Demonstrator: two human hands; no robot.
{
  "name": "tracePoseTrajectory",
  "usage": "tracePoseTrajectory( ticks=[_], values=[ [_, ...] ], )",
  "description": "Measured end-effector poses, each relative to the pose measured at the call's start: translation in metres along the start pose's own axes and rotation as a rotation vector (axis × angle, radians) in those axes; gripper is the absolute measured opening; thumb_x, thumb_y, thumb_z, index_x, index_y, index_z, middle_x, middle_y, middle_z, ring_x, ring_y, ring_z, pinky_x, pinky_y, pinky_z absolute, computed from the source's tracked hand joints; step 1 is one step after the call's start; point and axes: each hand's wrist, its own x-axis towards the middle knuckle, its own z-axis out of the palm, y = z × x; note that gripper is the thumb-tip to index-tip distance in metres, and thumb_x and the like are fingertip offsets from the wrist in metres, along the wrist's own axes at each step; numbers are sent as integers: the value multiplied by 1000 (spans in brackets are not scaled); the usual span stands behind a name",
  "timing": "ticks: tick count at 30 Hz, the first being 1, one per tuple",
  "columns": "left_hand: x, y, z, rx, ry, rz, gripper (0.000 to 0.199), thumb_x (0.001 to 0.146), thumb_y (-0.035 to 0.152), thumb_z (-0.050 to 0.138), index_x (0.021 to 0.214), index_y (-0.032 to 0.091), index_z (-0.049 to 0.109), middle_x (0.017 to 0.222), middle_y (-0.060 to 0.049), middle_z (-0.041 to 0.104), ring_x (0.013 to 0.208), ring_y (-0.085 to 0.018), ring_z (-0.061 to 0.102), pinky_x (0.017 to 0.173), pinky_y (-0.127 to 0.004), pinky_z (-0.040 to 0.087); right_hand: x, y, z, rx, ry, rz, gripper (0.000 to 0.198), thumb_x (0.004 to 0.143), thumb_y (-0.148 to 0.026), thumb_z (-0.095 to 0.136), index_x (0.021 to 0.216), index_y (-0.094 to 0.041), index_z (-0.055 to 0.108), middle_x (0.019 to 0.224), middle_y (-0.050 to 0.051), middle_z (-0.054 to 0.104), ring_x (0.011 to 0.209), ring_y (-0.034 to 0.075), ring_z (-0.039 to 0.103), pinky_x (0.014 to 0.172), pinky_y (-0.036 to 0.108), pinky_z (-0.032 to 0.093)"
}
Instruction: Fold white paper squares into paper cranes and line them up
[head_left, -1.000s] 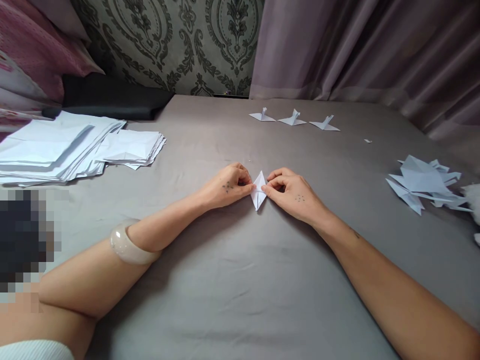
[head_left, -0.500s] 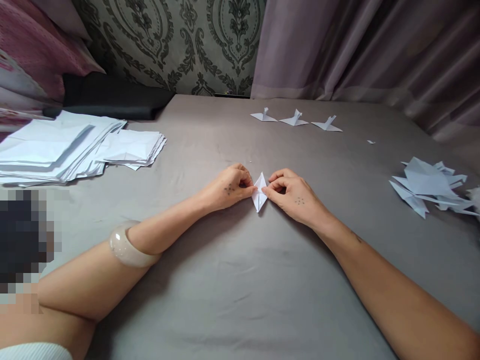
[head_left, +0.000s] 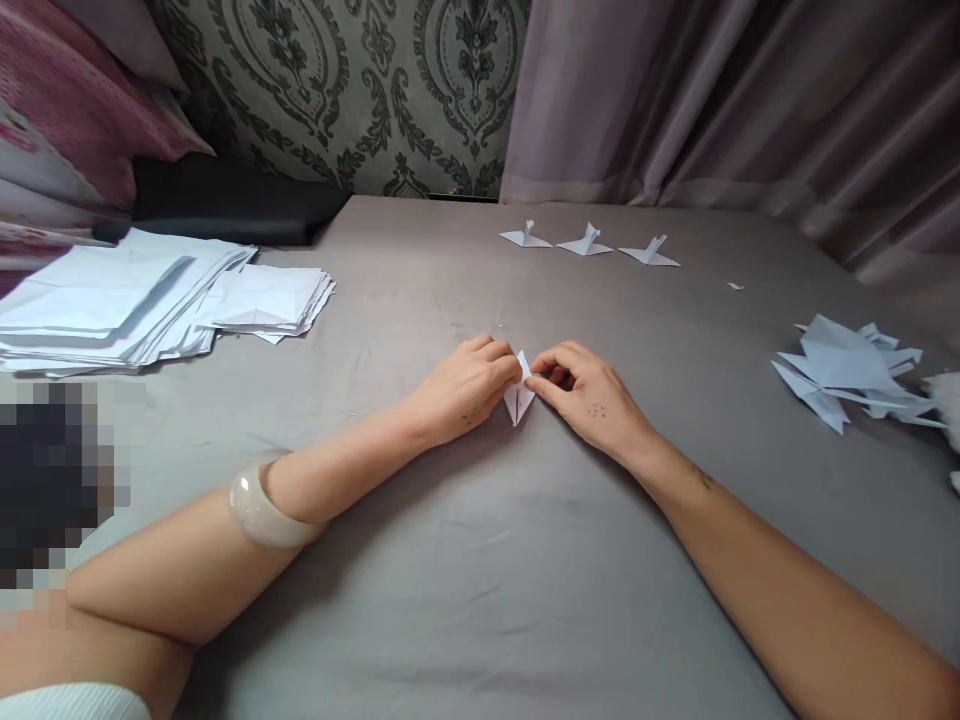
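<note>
A small diamond of folded white paper (head_left: 517,406) stands between my hands at the middle of the grey cloth, its lower point toward me and a slit down its lower half. My left hand (head_left: 474,385) has its fingers bent over the paper's left side, covering part of it. With thumb and forefinger, my right hand (head_left: 581,388) pinches the right edge. The left fingertips are partly hidden behind the knuckles.
Three folded paper cranes (head_left: 587,240) stand in a row at the back. On the right lies a heap of folded paper pieces (head_left: 851,360). Stacks of white paper sheets (head_left: 82,290) and smaller sheets (head_left: 262,297) lie on the left, before a black folded cloth (head_left: 232,200). A paper scrap (head_left: 736,286) lies back right.
My left hand has turned over, its fingers moving from the left edge onto the upper part of the paper. My right hand keeps its pinch almost in place. The view has shifted slightly.
</note>
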Motion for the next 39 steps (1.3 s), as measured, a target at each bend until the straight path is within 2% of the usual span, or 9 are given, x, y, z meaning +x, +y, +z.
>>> tracePoseTrajectory(
  ticks=[5, 8, 11, 17, 22, 28, 31, 33, 39],
  values=[
    [-5, 13, -10, 241, -160, 94, 27, 86, 5, 39, 95, 11, 64, 89, -11, 59, 82, -21, 48, 72, -32, 40, -14, -3, 0, -278, -34, -280, 28, 92, -11, 44, 103, -23, 67, 99, 2, 66, 88, 17, 54, 73, 29, 42],
    [-7, 19, -12, 312, -219, 79, 26, 83, 4, 42, 91, 10, 66, 90, -13, 59, 83, -23, 48, 72, -34, 41, -20, -7, -1, -480, -45, -338, 30, 94, -13, 42, 106, -24, 67, 99, 3, 68, 85, 19, 53, 70, 31, 41],
    [-11, 20, -12, 287, -221, 37, 28, 83, 4, 41, 94, 10, 66, 92, -13, 60, 86, -22, 49, 70, -31, 42, -22, -8, -3, -576, -35, -365, 30, 94, -12, 42, 102, -24, 69, 98, 2, 69, 84, 18, 53, 68, 30, 39],
    [-16, 16, -17, 164, -184, -37, 32, 85, 8, 39, 97, 15, 67, 91, -11, 61, 90, -20, 52, 68, -28, 46, -24, -5, -10, -556, -52, -339, 30, 91, -7, 45, 100, -23, 69, 101, 0, 69, 86, 16, 55, 69, 29, 40],
    [-15, 17, -18, 42, -133, -94, 29, 80, 10, 42, 86, 16, 70, 88, -10, 63, 88, -21, 56, 70, -30, 48, -26, -7, -10, -580, -71, -340, 33, 89, -4, 42, 94, -22, 69, 101, 3, 69, 87, 18, 55, 68, 30, 39],
    [-8, 10, -10, -223, 37, -341, 18, 75, 17, 50, 71, 17, 68, 83, -5, 64, 70, -15, 56, 66, -28, 46, -27, -8, -6, -547, -48, -325, 34, 88, -2, 40, 91, -22, 69, 99, 5, 68, 87, 19, 54, 71, 32, 40],
    [-3, 8, -5, -300, 84, -462, 20, 79, 32, 55, 74, 16, 66, 83, -5, 60, 68, -15, 54, 65, -29, 45, -27, -8, -4, -521, -1, -315, 31, 87, -5, 43, 89, -21, 69, 97, 5, 68, 86, 19, 54, 71, 32, 40],
    [-1, 7, -3, -323, 95, -486, 25, 79, 40, 59, 78, 16, 65, 88, -6, 57, 70, -15, 53, 67, -30, 45, -28, -8, -2, -501, 21, -304, 29, 86, -6, 44, 87, -21, 69, 96, 5, 68, 85, 19, 55, 71, 31, 41],
    [0, 5, 3, -469, 102, -541, 20, 72, 34, 68, 73, 15, 64, 90, -4, 54, 73, -13, 49, 70, -29, 43, -24, -8, 2, -260, 107, -116, 30, 82, -6, 44, 86, -22, 69, 94, 4, 69, 88, 19, 59, 69, 30, 44]
  ],
)
